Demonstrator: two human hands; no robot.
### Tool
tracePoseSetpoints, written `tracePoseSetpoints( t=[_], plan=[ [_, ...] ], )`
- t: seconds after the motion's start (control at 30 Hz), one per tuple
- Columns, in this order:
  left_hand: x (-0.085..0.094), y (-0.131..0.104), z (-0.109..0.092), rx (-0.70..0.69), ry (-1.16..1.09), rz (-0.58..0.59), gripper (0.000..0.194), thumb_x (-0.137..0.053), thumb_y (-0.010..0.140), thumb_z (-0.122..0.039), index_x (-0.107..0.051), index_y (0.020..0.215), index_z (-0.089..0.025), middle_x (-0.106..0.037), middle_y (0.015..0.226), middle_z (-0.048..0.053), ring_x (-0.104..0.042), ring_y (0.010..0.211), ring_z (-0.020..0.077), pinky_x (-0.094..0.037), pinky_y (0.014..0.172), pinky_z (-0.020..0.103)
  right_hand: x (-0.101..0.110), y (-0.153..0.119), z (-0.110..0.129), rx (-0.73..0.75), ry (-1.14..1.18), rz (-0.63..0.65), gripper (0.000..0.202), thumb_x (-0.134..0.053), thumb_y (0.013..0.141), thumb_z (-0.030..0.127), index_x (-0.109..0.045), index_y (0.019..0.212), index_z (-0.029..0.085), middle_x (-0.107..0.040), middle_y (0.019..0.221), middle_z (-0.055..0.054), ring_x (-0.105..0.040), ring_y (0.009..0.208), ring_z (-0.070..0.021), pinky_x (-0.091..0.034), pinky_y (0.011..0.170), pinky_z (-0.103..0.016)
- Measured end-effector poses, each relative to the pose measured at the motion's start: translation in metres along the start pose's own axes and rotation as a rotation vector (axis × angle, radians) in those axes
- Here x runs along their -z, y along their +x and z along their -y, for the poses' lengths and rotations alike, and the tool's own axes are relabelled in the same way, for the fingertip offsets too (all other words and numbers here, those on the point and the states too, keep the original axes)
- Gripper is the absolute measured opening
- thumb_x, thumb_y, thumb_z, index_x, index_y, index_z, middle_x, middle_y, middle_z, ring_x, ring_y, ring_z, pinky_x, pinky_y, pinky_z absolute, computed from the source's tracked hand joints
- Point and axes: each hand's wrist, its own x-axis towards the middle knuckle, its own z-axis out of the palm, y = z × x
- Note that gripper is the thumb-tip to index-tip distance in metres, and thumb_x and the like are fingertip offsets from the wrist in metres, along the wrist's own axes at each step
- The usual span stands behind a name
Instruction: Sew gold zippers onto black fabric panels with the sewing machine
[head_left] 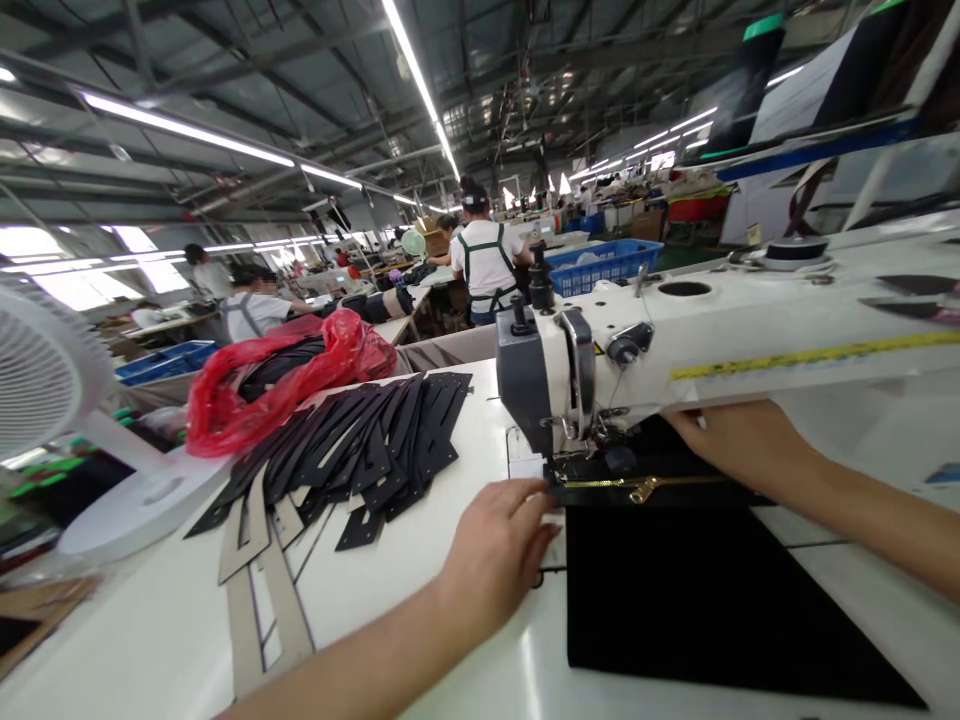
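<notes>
Lying between my hands and stretching toward me is the black fabric [697, 610], with the gold zipper [600, 484] across its far side. My left hand [491, 550] curls at the zipper's left end; my right hand [694, 430] reaches beneath the sewing machine [697, 340]. I cannot tell whether either grips. Uneven hand pressure could pucker the fabric, and the zipper pull [643, 490] could snag if it rides too close. Beyond my left hand lie dark strips [420, 430].
</notes>
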Motion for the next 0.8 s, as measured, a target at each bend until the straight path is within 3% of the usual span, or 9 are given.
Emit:
tracePoseSetpoints(
  t=[0.03,0.1,0.17,0.27,0.4,0.5,0.67,0.8],
  plan=[
    [-0.001,0.000,0.009,-0.045,0.048,0.013,0.021,-0.050,0.089,-0.020,-0.059,0.106,-0.013,-0.063,0.110,0.013,-0.060,0.102,0.0253,-0.050,0.086,0.041,0.004,-0.012,0.009,0.044,0.016,0.026,0.028,-0.045,0.091,0.034,-0.059,0.076,0.015,-0.060,0.074,-0.004,-0.058,0.067,-0.0153,-0.049,0.062,-0.032],
    [-0.006,0.003,0.023,-0.157,0.100,0.075,0.021,-0.047,0.090,-0.018,-0.059,0.106,-0.013,-0.064,0.111,0.013,-0.060,0.105,0.0233,-0.048,0.092,0.040,0.011,-0.045,0.034,0.188,0.079,0.088,0.028,-0.042,0.091,0.030,-0.061,0.076,0.016,-0.064,0.082,-0.008,-0.060,0.077,-0.0190,-0.050,0.067,-0.033],
    [-0.009,0.008,0.030,-0.214,0.126,0.131,0.018,-0.047,0.090,-0.015,-0.060,0.103,-0.014,-0.066,0.109,0.011,-0.061,0.103,0.0206,-0.046,0.094,0.037,0.017,-0.075,0.059,0.370,0.111,0.103,0.026,-0.042,0.089,0.024,-0.061,0.104,0.015,-0.063,0.111,-0.010,-0.058,0.100,-0.0219,-0.049,0.082,-0.035],
    [-0.007,0.018,0.028,-0.183,0.146,0.158,0.014,-0.049,0.088,-0.012,-0.061,0.093,-0.015,-0.069,0.096,0.007,-0.065,0.088,0.0178,-0.046,0.091,0.035,0.019,-0.094,0.079,0.374,0.149,0.145,0.028,-0.045,0.087,0.023,-0.060,0.109,0.015,-0.061,0.115,-0.009,-0.057,0.103,-0.0223,-0.050,0.084,-0.036],
    [0.000,0.026,0.021,-0.100,0.190,0.159,0.014,-0.050,0.086,-0.011,-0.062,0.081,-0.015,-0.068,0.072,0.004,-0.065,0.069,0.0176,-0.049,0.082,0.035,0.017,-0.072,0.079,0.244,0.298,0.265,0.024,-0.041,0.090,0.019,-0.064,0.083,0.019,-0.066,0.089,-0.005,-0.061,0.080,-0.0175,-0.051,0.071,-0.032],
    [-0.002,0.023,0.016,-0.109,0.207,0.176,0.012,-0.050,0.083,-0.008,-0.061,0.081,-0.014,-0.067,0.072,0.004,-0.064,0.069,0.0171,-0.048,0.085,0.035,0.010,-0.051,0.080,0.243,0.295,0.266,0.025,-0.040,0.090,0.017,-0.062,0.078,0.018,-0.062,0.074,-0.004,-0.057,0.068,-0.0159,-0.049,0.063,-0.030],
    [-0.013,0.013,0.007,-0.156,0.255,0.172,0.014,-0.051,0.078,-0.006,-0.060,0.087,-0.011,-0.067,0.087,0.009,-0.064,0.083,0.0192,-0.042,0.097,0.039,-0.022,-0.034,0.074,0.319,0.101,0.065,0.025,-0.040,0.089,0.013,-0.063,0.098,0.012,-0.066,0.096,-0.011,-0.060,0.088,-0.0229,-0.049,0.078,-0.039],
    [-0.016,0.009,0.005,-0.117,0.301,0.124,0.016,-0.049,0.081,-0.008,-0.060,0.092,-0.011,-0.065,0.097,0.012,-0.063,0.092,0.0218,-0.040,0.099,0.044,-0.045,-0.033,0.066,0.347,0.079,0.098,0.027,-0.043,0.086,0.012,-0.062,0.105,0.006,-0.064,0.106,-0.015,-0.060,0.096,-0.0245,-0.051,0.082,-0.039]
  ],
)
